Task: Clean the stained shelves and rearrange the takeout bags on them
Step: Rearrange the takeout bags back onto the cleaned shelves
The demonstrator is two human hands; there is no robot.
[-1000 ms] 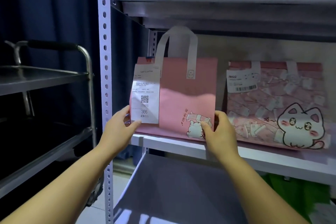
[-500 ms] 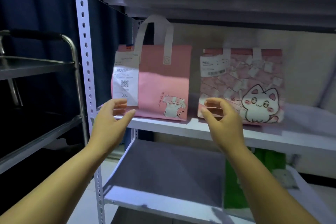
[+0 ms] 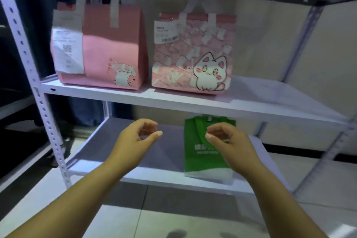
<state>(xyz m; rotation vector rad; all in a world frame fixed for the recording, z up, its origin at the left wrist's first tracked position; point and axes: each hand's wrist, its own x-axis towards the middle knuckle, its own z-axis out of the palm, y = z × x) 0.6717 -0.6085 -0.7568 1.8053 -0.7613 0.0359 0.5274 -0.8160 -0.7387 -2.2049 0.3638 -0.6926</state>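
Two pink takeout bags stand upright side by side on the middle shelf (image 3: 251, 106). The left pink bag (image 3: 112, 48) carries a white receipt and a small cat print. The right pink bag (image 3: 193, 52) shows a big white cat. A green bag (image 3: 201, 156) stands on the lower shelf (image 3: 119, 147). My left hand (image 3: 135, 141) hovers over the lower shelf, left of the green bag, fingers curled and holding nothing. In front of the green bag's upper right part is my right hand (image 3: 229, 141), also curled and holding nothing.
A white perforated upright post (image 3: 38, 95) frames the rack's left side. Another post (image 3: 301, 37) stands at the back right, with a beige wall behind. Dark curtain and a cart shelf (image 3: 13, 106) lie to the left. Tiled floor (image 3: 173, 218) shows below.
Both hands let go of the left pink bag, which now stands on the middle shelf, and dropped to the lower shelf level. The view tilted down, revealing the green bag.
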